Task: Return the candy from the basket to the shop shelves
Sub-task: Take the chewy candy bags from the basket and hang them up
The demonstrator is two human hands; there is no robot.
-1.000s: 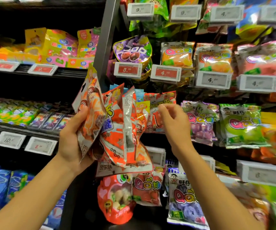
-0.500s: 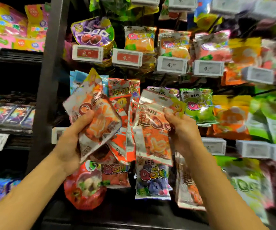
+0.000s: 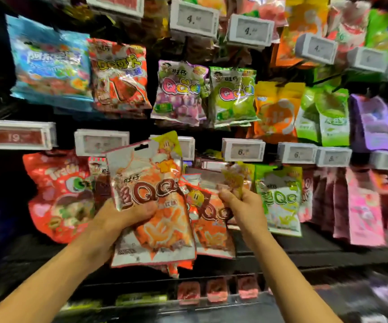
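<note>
The left hand (image 3: 127,220) is closed around a fanned stack of orange candy bags (image 3: 153,206), thumb pressed across the front one. The right hand (image 3: 242,206) pinches the top corner of another orange bag (image 3: 211,227) just right of the stack, fingers curled shut on it. Both sit below the price tag (image 3: 243,150) marked 6, in front of the lower row of hanging packs. The green-and-white bag (image 3: 281,201) hangs just right of the right hand. The likely risks: the slick foil stack could slide out of the left grip while attention goes to the hook, or the bag could end up on the wrong peg, since neighbouring packs look alike. The peg itself is hidden.
</note>
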